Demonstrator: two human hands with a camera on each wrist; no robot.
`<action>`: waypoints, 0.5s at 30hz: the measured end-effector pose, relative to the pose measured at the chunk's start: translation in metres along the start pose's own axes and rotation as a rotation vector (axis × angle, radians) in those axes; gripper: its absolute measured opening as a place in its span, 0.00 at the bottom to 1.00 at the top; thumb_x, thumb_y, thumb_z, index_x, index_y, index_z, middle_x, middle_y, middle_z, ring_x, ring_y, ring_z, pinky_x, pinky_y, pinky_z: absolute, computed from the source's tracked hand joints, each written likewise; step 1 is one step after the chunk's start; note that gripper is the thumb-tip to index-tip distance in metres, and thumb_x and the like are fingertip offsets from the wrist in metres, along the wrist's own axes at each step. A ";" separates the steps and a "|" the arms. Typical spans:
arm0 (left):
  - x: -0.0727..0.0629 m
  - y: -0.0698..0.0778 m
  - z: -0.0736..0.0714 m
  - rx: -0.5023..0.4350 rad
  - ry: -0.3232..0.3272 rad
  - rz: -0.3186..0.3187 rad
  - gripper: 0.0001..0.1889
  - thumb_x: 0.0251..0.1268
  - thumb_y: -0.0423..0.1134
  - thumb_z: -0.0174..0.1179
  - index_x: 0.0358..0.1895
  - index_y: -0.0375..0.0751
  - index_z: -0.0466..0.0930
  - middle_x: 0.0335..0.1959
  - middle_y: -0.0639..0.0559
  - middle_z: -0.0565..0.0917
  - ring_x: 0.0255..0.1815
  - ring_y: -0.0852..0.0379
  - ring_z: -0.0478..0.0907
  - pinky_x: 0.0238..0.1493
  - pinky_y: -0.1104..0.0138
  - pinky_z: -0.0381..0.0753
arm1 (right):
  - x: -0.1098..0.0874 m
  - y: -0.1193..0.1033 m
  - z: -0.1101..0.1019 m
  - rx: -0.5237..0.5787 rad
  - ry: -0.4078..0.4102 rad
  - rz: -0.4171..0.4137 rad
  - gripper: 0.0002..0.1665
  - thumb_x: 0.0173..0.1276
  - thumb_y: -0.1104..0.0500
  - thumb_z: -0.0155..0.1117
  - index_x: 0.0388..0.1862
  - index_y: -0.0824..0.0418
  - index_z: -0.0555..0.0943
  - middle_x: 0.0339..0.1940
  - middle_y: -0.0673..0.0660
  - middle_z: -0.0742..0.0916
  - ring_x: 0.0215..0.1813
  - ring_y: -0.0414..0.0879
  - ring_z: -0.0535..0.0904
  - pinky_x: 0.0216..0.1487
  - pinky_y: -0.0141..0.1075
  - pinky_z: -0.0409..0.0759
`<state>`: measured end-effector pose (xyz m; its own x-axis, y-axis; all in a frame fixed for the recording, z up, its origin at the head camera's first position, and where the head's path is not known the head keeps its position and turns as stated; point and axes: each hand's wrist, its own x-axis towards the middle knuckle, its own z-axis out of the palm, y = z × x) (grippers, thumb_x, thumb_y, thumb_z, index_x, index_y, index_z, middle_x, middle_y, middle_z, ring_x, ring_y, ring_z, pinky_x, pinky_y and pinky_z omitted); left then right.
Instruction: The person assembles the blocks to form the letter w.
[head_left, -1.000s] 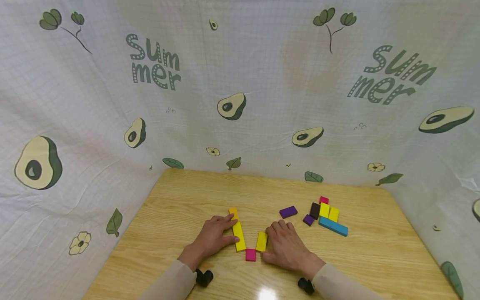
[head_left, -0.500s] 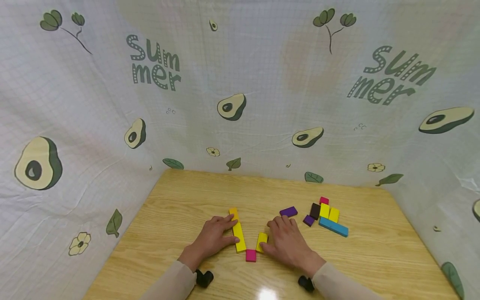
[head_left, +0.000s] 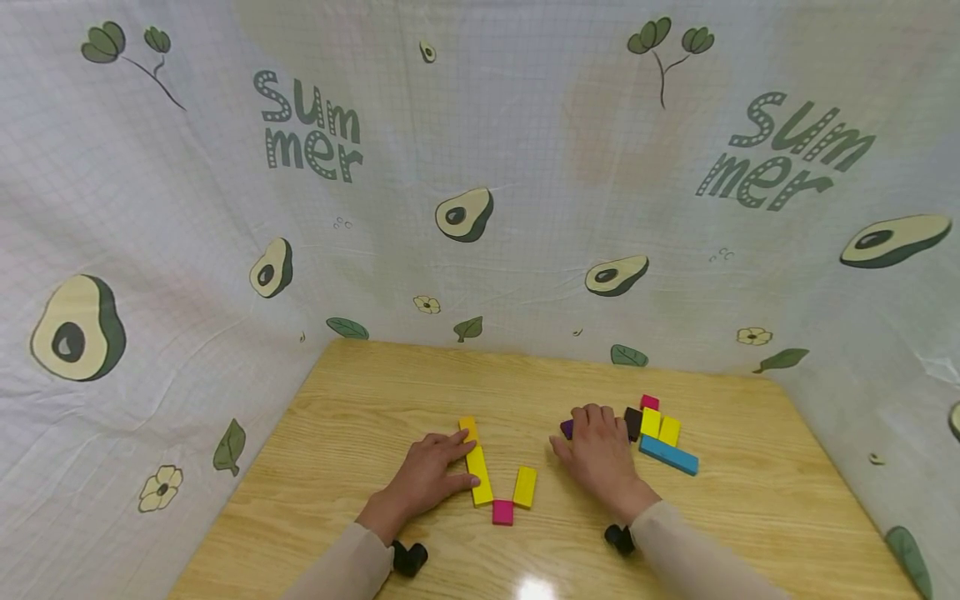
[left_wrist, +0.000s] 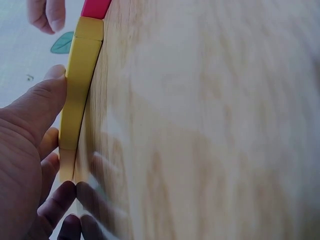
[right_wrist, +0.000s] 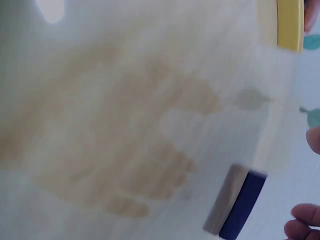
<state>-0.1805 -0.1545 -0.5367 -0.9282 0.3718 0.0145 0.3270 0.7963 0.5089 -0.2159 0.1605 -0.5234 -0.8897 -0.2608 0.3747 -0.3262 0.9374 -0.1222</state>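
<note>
Head view: nearest, 2 beige sleeves (head_left: 347,560) reach over the wooden desk (head_left: 390,383), a black piece (head_left: 408,558) at each wrist. A pink block (head_left: 502,512) lies between them, its far corners meeting or just beside a longer yellow block (head_left: 481,483) and a shorter yellow block (head_left: 525,487). The left hand (head_left: 427,475) rests against the longer one, thumb and fingers spread apart, fingertips touching the row where an orange block (head_left: 468,427) continues it.

Farther along, the right hand (head_left: 602,454) hangs over a purple block (head_left: 567,429), hiding most of it; the right wrist view shows thumb and fingers apart, with the block lying on the desk and not gripped. That hand also stands close to the cluster on its right: a blue bar (head_left: 668,455), a dark block (head_left: 633,423), 2 yellow blocks (head_left: 650,422) side by side and a small pink block (head_left: 649,402).

Behind the desk hangs a pale cloth (head_left: 525,125) printed with avocados, leaves and "summer".
</note>
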 end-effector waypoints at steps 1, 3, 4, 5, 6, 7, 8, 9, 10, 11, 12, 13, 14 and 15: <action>0.000 0.000 0.000 0.002 0.000 0.000 0.34 0.71 0.60 0.66 0.75 0.51 0.77 0.81 0.53 0.70 0.74 0.45 0.71 0.73 0.41 0.67 | 0.002 0.002 0.000 -0.011 -0.007 0.020 0.37 0.69 0.39 0.73 0.57 0.70 0.79 0.53 0.68 0.83 0.54 0.64 0.74 0.52 0.56 0.73; 0.000 -0.001 0.001 0.002 0.000 -0.003 0.34 0.71 0.60 0.66 0.75 0.51 0.77 0.81 0.53 0.70 0.74 0.45 0.71 0.73 0.41 0.67 | 0.006 0.007 0.001 -0.026 -0.020 0.051 0.39 0.68 0.38 0.73 0.58 0.71 0.79 0.54 0.69 0.83 0.55 0.65 0.74 0.52 0.56 0.72; 0.000 -0.001 0.001 0.000 0.000 -0.004 0.34 0.71 0.61 0.66 0.75 0.51 0.77 0.81 0.53 0.70 0.74 0.45 0.71 0.73 0.41 0.67 | 0.008 0.008 0.001 -0.031 -0.028 0.061 0.40 0.68 0.38 0.73 0.58 0.71 0.79 0.55 0.70 0.83 0.55 0.66 0.74 0.52 0.57 0.72; 0.000 -0.002 0.001 -0.001 0.000 -0.005 0.34 0.71 0.61 0.66 0.75 0.51 0.77 0.81 0.53 0.70 0.74 0.45 0.71 0.73 0.41 0.67 | 0.009 0.009 0.001 -0.038 -0.036 0.068 0.40 0.68 0.37 0.72 0.58 0.71 0.78 0.55 0.70 0.83 0.55 0.66 0.74 0.52 0.57 0.73; 0.000 -0.002 0.002 -0.004 0.000 -0.007 0.34 0.71 0.61 0.66 0.75 0.51 0.77 0.81 0.53 0.70 0.74 0.45 0.70 0.73 0.41 0.67 | 0.010 0.011 0.002 -0.045 -0.044 0.072 0.40 0.68 0.37 0.72 0.57 0.71 0.78 0.54 0.70 0.83 0.55 0.66 0.74 0.52 0.57 0.72; 0.000 -0.002 0.002 -0.006 0.000 -0.008 0.34 0.71 0.61 0.66 0.75 0.52 0.77 0.81 0.54 0.70 0.74 0.45 0.70 0.74 0.41 0.67 | 0.011 0.012 0.002 -0.054 -0.052 0.073 0.40 0.68 0.37 0.72 0.56 0.71 0.78 0.53 0.70 0.83 0.54 0.66 0.74 0.52 0.57 0.73; 0.000 -0.002 0.002 -0.004 0.001 -0.008 0.34 0.71 0.61 0.66 0.75 0.52 0.77 0.81 0.54 0.70 0.74 0.45 0.70 0.74 0.41 0.67 | 0.012 0.012 0.003 -0.063 -0.059 0.074 0.40 0.68 0.37 0.72 0.55 0.72 0.79 0.52 0.70 0.83 0.54 0.66 0.74 0.52 0.57 0.73; 0.001 -0.002 0.002 -0.003 0.002 -0.008 0.34 0.71 0.61 0.66 0.75 0.52 0.77 0.81 0.54 0.71 0.74 0.45 0.70 0.74 0.41 0.67 | 0.012 0.013 0.003 -0.072 -0.065 0.074 0.39 0.69 0.37 0.71 0.54 0.72 0.79 0.51 0.70 0.83 0.53 0.66 0.74 0.51 0.57 0.73; 0.001 -0.002 0.002 0.001 0.004 -0.006 0.34 0.71 0.61 0.66 0.75 0.52 0.77 0.80 0.54 0.71 0.74 0.46 0.70 0.73 0.41 0.67 | 0.013 0.013 0.004 -0.084 -0.073 0.075 0.39 0.69 0.36 0.71 0.53 0.72 0.79 0.50 0.70 0.83 0.52 0.65 0.74 0.50 0.57 0.73; 0.001 -0.002 0.002 0.007 0.005 -0.005 0.34 0.71 0.61 0.66 0.75 0.52 0.77 0.80 0.54 0.71 0.74 0.46 0.71 0.73 0.41 0.67 | 0.014 0.014 0.004 -0.091 -0.081 0.076 0.38 0.69 0.37 0.71 0.52 0.72 0.79 0.49 0.70 0.83 0.51 0.65 0.74 0.50 0.57 0.72; 0.001 -0.003 0.002 0.008 0.006 -0.005 0.34 0.71 0.61 0.66 0.75 0.52 0.77 0.80 0.54 0.71 0.74 0.46 0.70 0.73 0.41 0.67 | 0.014 0.014 0.005 -0.099 -0.089 0.077 0.38 0.70 0.37 0.70 0.51 0.72 0.79 0.48 0.70 0.83 0.51 0.65 0.74 0.50 0.57 0.73; 0.001 -0.003 0.002 0.013 0.007 -0.004 0.34 0.71 0.62 0.66 0.75 0.52 0.77 0.80 0.54 0.71 0.74 0.46 0.71 0.73 0.41 0.68 | 0.014 0.014 0.005 -0.103 -0.095 0.078 0.37 0.70 0.37 0.70 0.49 0.73 0.80 0.47 0.70 0.83 0.50 0.65 0.74 0.49 0.57 0.73; 0.002 -0.003 0.003 0.016 0.008 -0.003 0.34 0.71 0.62 0.66 0.75 0.52 0.77 0.80 0.54 0.71 0.74 0.46 0.71 0.73 0.41 0.68 | 0.015 0.014 0.006 -0.105 -0.101 0.079 0.36 0.70 0.38 0.69 0.48 0.73 0.80 0.46 0.69 0.83 0.50 0.65 0.74 0.49 0.57 0.73; 0.002 -0.003 0.003 0.016 0.007 -0.004 0.34 0.71 0.62 0.66 0.75 0.52 0.76 0.81 0.54 0.71 0.74 0.46 0.71 0.73 0.41 0.68 | 0.015 0.014 0.006 -0.106 -0.106 0.081 0.36 0.71 0.38 0.69 0.48 0.73 0.80 0.45 0.69 0.83 0.50 0.65 0.74 0.49 0.57 0.73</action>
<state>-0.1828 -0.1552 -0.5407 -0.9308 0.3651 0.0190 0.3260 0.8055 0.4949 -0.2356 0.1686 -0.5251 -0.9422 -0.2013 0.2679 -0.2218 0.9739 -0.0481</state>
